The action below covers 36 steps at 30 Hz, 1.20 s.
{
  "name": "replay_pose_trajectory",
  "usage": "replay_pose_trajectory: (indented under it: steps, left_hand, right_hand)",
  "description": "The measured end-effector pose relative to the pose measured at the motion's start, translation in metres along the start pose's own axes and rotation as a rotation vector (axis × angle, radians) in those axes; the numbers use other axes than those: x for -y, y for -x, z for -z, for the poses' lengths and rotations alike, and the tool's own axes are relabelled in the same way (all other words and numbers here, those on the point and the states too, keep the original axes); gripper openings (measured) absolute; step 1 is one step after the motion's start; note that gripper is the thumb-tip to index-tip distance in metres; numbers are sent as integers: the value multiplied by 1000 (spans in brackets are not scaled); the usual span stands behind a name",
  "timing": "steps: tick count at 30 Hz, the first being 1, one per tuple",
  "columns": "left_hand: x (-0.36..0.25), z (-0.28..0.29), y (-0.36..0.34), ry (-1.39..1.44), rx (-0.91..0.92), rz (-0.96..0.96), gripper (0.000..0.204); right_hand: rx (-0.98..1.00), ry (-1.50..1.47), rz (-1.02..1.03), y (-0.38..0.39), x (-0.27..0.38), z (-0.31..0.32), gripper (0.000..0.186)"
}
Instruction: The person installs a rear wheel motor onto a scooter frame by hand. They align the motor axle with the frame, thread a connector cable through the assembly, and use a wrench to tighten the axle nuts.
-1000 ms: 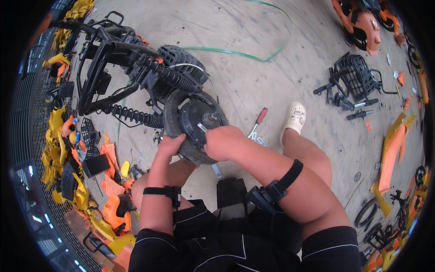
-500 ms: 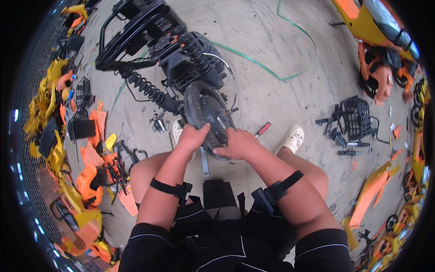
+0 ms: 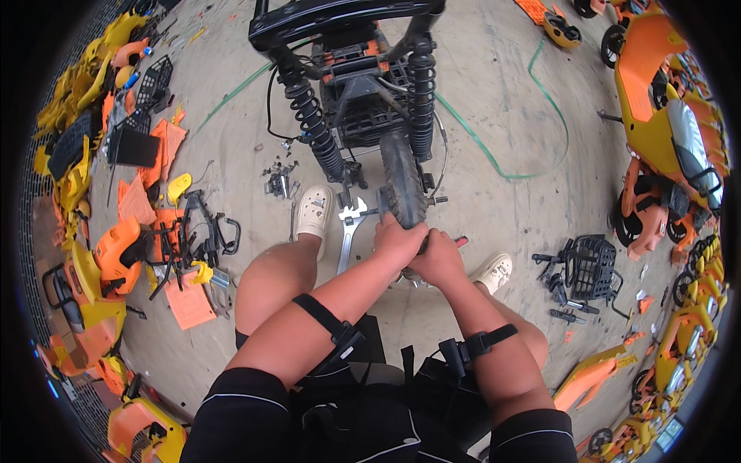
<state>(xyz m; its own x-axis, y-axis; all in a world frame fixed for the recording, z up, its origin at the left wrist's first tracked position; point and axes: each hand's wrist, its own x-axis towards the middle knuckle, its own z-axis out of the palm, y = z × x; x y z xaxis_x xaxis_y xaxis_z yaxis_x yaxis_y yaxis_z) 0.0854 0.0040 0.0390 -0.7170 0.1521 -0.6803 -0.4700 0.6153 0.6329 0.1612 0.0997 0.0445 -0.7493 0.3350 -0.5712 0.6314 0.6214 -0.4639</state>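
Note:
A black wheel with a ribbed tyre (image 3: 405,185) stands almost edge-on in front of me, at the rear of a stripped scooter frame (image 3: 343,25). My left hand (image 3: 400,243) grips the near part of the tyre from its left side. Close beside it, my right hand (image 3: 438,261) is closed round the tyre from the right. Two coil-spring shock absorbers, the left one (image 3: 312,116) and the right one (image 3: 421,100), hang from the frame on either side of the wheel. An adjustable wrench (image 3: 349,239) lies on the floor left of my hands.
Small loose parts (image 3: 281,179) lie left of the wheel. A red handle (image 3: 461,241) shows just past my right hand. Orange and yellow body panels (image 3: 123,251) pile up at left. A black basket (image 3: 593,266) and scooters (image 3: 664,92) stand at right. A green strap (image 3: 471,143) crosses the floor.
The wheel has swung from a leaning, side-showing position to nearly edge-on. Both hands have shifted right with it and come closer together. In view, the frame sits further right and straighter.

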Motion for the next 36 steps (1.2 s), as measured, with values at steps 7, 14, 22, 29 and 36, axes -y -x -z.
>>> replay_pose_trajectory:
  steps: [7,14,22,29,36]
  left_hand:
    - [3,2,-12,92,-41,33,72]
    - [-11,14,-12,365,80,63,72]
    - [-27,13,-32,558,130,176,49]
    - [-39,19,-41,645,152,284,47]
    - [-58,19,-39,713,145,334,34]
  right_hand:
    - [38,-3,38,-18,-8,-17,78]
    - [-50,-377,135,-23,-7,-28,86]
    - [-42,-597,-21,-35,9,-20,81]
    - [-134,-588,-16,-38,23,-11,71]
    - [-132,-608,-50,-37,32,11,58]
